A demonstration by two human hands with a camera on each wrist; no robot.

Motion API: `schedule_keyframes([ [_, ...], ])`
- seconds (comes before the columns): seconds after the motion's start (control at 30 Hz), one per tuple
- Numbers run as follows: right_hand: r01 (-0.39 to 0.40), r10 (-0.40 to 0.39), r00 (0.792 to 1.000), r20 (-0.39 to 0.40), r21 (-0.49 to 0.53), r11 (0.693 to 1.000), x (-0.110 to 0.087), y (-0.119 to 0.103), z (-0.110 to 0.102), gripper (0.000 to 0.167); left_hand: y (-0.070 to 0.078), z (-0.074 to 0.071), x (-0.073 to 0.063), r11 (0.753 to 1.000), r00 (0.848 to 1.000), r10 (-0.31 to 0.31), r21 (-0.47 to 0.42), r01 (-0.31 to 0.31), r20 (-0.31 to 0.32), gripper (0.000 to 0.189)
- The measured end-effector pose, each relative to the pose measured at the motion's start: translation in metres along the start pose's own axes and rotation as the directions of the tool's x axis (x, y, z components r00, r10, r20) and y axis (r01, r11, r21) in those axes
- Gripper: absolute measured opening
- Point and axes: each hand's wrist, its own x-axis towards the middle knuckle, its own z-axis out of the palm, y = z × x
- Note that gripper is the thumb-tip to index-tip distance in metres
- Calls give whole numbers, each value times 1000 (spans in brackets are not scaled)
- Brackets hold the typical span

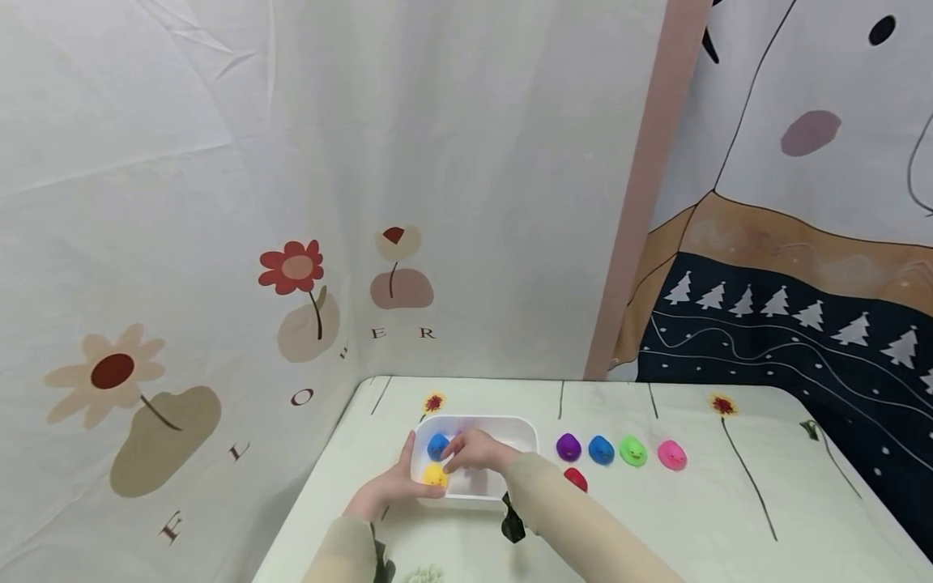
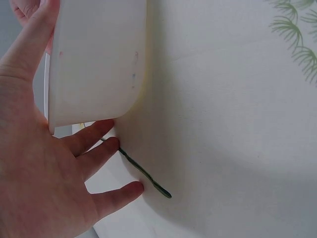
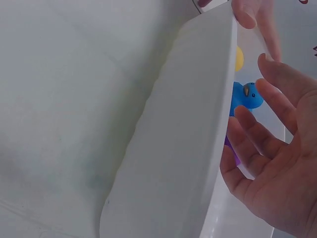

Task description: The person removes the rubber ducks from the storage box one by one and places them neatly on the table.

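A white plastic tray (image 1: 510, 427) sits on the table's left part. My left hand (image 1: 394, 484) holds its left end, thumb along the near rim and forefinger up the left side; the other fingers spread below the corner in the left wrist view. Inside are a blue rubber duck (image 3: 252, 95), a yellow duck (image 1: 436, 475) in the near left corner and a purple duck (image 3: 232, 151), mostly hidden. Over the tray, my right hand (image 1: 477, 451) has loosely bent fingers close to the blue duck, with nothing between thumb and fingertips.
Right of the tray lie a purple duck (image 1: 568, 447), a blue duck (image 1: 601, 450), a green duck (image 1: 632, 451) and a pink duck (image 1: 672, 455) in a row. A red duck (image 1: 576, 478) is nearer, partly behind the right sleeve (image 1: 561, 510). Printed cloth walls stand behind the table.
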Motion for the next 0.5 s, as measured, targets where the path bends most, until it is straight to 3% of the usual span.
schedule_keyframes([
  [0.5,-9,8,999,38,21,1000,-2,-8,15,22,6,-1,-4,999,1000,9,42,-8,-22,126],
])
